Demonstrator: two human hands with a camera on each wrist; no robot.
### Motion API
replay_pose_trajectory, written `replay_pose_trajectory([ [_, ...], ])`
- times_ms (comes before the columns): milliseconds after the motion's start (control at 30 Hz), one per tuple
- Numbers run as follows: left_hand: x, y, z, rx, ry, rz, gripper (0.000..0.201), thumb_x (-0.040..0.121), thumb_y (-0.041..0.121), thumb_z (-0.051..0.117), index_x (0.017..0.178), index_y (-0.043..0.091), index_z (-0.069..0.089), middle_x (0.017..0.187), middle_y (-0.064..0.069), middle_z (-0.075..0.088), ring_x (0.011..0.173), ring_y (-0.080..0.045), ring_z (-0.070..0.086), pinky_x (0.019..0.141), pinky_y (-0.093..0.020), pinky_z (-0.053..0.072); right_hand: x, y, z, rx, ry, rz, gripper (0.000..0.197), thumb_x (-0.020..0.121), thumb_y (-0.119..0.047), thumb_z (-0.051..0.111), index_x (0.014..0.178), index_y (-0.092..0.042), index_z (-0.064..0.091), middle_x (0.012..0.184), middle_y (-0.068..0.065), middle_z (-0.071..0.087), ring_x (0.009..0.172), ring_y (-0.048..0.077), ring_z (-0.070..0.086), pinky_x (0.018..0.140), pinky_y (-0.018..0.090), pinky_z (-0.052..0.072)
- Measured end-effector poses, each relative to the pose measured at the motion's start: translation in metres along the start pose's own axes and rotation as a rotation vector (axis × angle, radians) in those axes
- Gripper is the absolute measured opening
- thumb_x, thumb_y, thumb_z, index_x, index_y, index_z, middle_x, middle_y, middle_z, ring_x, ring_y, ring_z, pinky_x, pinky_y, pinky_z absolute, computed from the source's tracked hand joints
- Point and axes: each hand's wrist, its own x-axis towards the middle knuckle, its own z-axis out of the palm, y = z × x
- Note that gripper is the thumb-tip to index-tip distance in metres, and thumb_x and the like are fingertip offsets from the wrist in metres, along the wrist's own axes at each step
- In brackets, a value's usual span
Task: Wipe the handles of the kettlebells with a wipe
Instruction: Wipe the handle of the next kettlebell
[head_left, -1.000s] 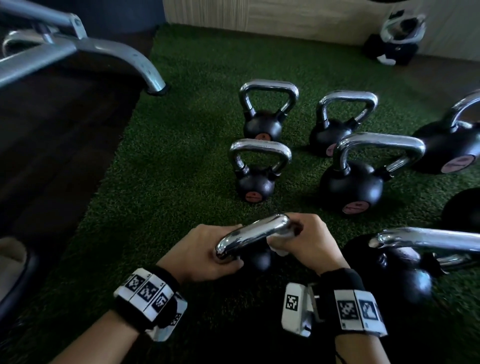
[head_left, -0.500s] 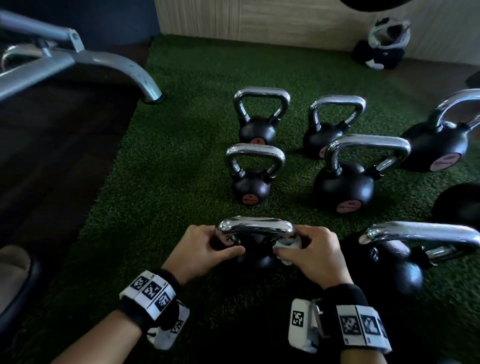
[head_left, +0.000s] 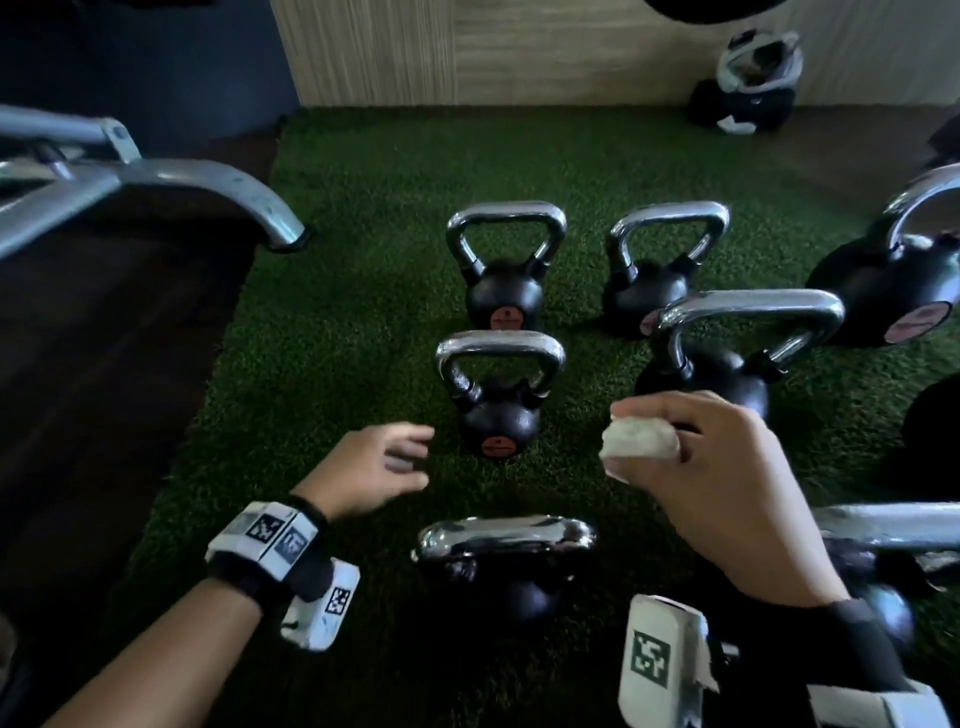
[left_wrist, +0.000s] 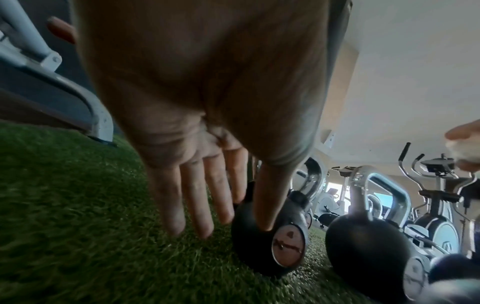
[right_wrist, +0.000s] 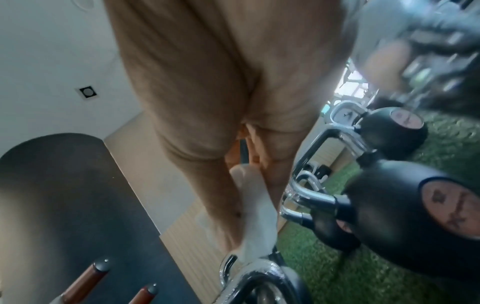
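The crumpled white wipe (head_left: 638, 439) is pinched in the right hand (head_left: 727, 483), fingers and thumb curled round it, held in the air above the green artificial turf mat (head_left: 332, 332). Just below and between both hands stands the nearest black kettlebell with a chrome handle (head_left: 504, 538), untouched. The left hand (head_left: 371, 467) hovers with a spread grip, fingers straight and holding nothing, just beside the small black kettlebell with a red label (head_left: 498, 395).

Seven kettlebells show clearly in the head view, all upright on the turf; a dark round shape at the right edge may be another, too cropped to tell. The larger one (head_left: 727, 358) stands right behind the wipe hand. To the left, a grey metal machine frame (head_left: 156, 187) rests its foot at the mat's edge, and a black-and-white bag (head_left: 753, 83) lies by the wooden wall panel (head_left: 519, 47).
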Motion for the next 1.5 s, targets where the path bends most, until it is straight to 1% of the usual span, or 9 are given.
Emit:
replay_pose_trajectory([
  [200,0.078,0.0,0.009,-0.219,0.113,-0.021,0.105,0.054,0.062,0.093,0.146,0.034,0.051,0.141,0.012,0.06,0.126,-0.002,0.059,0.112,-0.029,0.045,0.034,-0.014,0.012,0.075,-0.006,0.058,0.028,0.072,-0.025,0.091,0.094,-0.038,0.079,0.088,-0.022,0.078,0.079,-0.001,0.074,0.073,0.028,0.062],
  [367,0.111,0.01,0.026,-0.402,0.083,-0.054,0.034,0.07,0.037,0.095,0.096,0.023,0.078,0.103,0.013,0.079,0.104,-0.004,0.072,0.092,-0.023,0.053,0.072,-0.02,0.033,-0.014,0.029,0.076,0.028,0.075,-0.018,0.087,0.096,-0.036,0.079,0.096,-0.018,0.076,0.088,0.006,0.075,0.082,0.04,0.061],
  [500,0.116,0.014,0.039,-0.424,0.087,-0.101,0.033,0.071,0.055,0.089,0.091,0.03,0.081,0.092,0.023,0.078,0.092,0.008,0.07,0.093,-0.022,0.054,0.103,-0.036,0.054,-0.103,0.019,-0.012,0.032,0.077,-0.006,0.082,0.097,-0.03,0.081,0.101,-0.015,0.072,0.09,0.006,0.073,0.083,0.038,0.06],
  [633,0.114,0.014,0.038,-0.414,0.047,-0.051,0.046,0.075,0.061,0.081,0.1,0.022,0.081,0.099,0.017,0.08,0.093,0.008,0.07,0.1,-0.027,0.053,0.124,-0.056,0.072,-0.253,-0.046,-0.07,0.023,0.075,-0.016,0.085,0.093,-0.029,0.082,0.091,-0.015,0.074,0.08,-0.004,0.066,0.077,0.01,0.049],
  [733,0.115,0.012,0.039,-0.419,0.055,-0.051,0.046,0.076,0.06,0.081,0.097,0.019,0.081,0.096,0.016,0.08,0.091,0.008,0.07,0.098,-0.027,0.053,0.137,-0.058,0.086,-0.318,-0.066,-0.143,0.018,0.074,-0.014,0.086,0.089,-0.024,0.082,0.087,-0.012,0.073,0.072,-0.004,0.06,0.072,0.001,0.04],
  [1000,0.113,0.012,0.041,-0.455,0.092,-0.014,0.054,0.072,0.071,0.077,0.099,0.024,0.081,0.095,0.017,0.08,0.095,0.004,0.072,0.098,-0.03,0.055,0.134,-0.058,0.103,-0.441,-0.151,-0.156,0.024,0.076,0.005,0.072,0.087,-0.014,0.08,0.092,-0.001,0.071,0.08,0.018,0.069,0.073,0.027,0.055],
  [1133,0.111,0.013,0.043,-0.463,0.095,0.008,0.039,0.081,0.06,0.079,0.103,0.029,0.081,0.103,0.022,0.078,0.103,0.007,0.069,0.102,-0.025,0.05,0.135,-0.04,0.08,-0.46,-0.029,-0.063,0.019,0.077,-0.002,0.078,0.086,-0.018,0.081,0.087,0.0,0.074,0.08,0.019,0.067,0.067,0.016,0.035],
  [1333,0.111,0.01,0.042,-0.445,0.083,-0.001,0.056,0.075,0.073,0.075,0.105,0.026,0.079,0.104,0.016,0.079,0.103,0.002,0.07,0.104,-0.031,0.052,0.137,-0.035,0.08,-0.382,-0.042,-0.143,0.025,0.075,0.006,0.074,0.082,-0.016,0.081,0.08,-0.002,0.073,0.069,0.006,0.058,0.07,-0.001,0.036],
  [1500,0.114,0.008,0.045,-0.452,0.095,-0.023,0.078,0.065,0.088,0.07,0.107,0.023,0.078,0.106,0.011,0.079,0.104,-0.005,0.072,0.105,-0.04,0.053,0.143,-0.003,0.065,-0.386,-0.035,0.079,0.017,0.082,-0.001,0.075,0.087,-0.016,0.083,0.08,0.0,0.076,0.08,0.021,0.069,0.062,0.015,0.033],
])
